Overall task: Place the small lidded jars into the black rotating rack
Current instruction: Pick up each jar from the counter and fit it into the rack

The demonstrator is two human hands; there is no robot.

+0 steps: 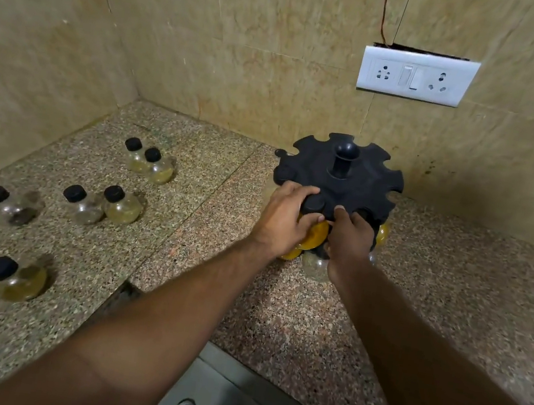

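- Left hand [285, 219]: at the near rim of the black rack [362, 182]; fingers curled over the lid of a yellow jar [315, 234], thumb laid across its glass.
- Right hand [350, 240]: just beside the left, fingers curled against the right side of the same jar, one fingertip up on the rack's top disc.
- Yellow jar: held between both hands at a notch in the rack's near edge; whether it is fully seated cannot be told.
- Black rack: stands on the granite counter [275, 325] close to the back wall, with a notched top disc and a central knob [346, 151].
- Jars already in the rack: one yellow at the right edge [382, 235], one yellow low down under the left hand [289, 254], one clear with greenish contents [315, 267] below the hands.
- Loose jars, black-lidded, well apart from the rack on the counter's left: a touching pair at the back [151, 166], a second pair [102, 207] nearer, a single one [12, 206] far left, and a single one [16, 279] nearest.
- Wall fitting: white socket plate [416, 75] above the rack.
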